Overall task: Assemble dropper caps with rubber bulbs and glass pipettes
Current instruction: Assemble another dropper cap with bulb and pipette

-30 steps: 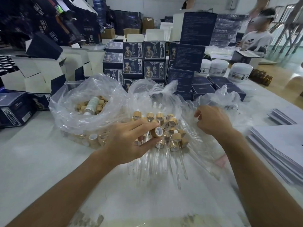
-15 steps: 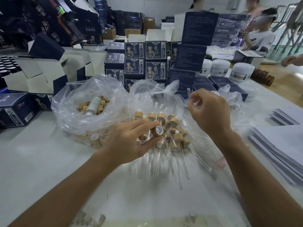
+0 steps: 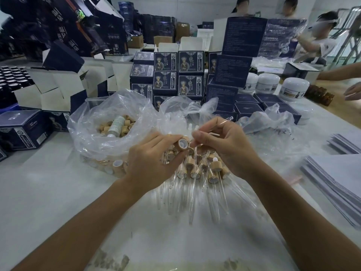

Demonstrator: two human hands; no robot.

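- Left hand (image 3: pixel 150 159) pinches a bamboo dropper cap (image 3: pixel 183 144) between thumb and fingers, its white-lined open end turned toward the camera.
- Right hand (image 3: pixel 224 145) pinches a clear glass pipette (image 3: pixel 220 124) between thumb and forefinger; the thin tube slants up to the far right, its near end just beside the cap's mouth. Whether they touch, cannot tell.
- Under both hands, mid-bench: a heap of assembled droppers (image 3: pixel 197 169), tan wooden collars, some with white bulbs, long glass stems pointing toward the near edge.
- Heap lies on crinkled clear plastic sheet (image 3: pixel 195 222) spread over the white bench (image 3: pixel 39 192).
- Left, far of the hands: open clear plastic bag (image 3: pixel 101 122) holding loose bamboo caps (image 3: pixel 125 126) and a pale cylindrical bottle (image 3: pixel 117 124).
- Far: stacked dark blue printed cartons (image 3: pixel 179 75); white jars (image 3: pixel 267 82) far right.
- Right edge: stack of white paper sheets (image 3: pixel 336 184).
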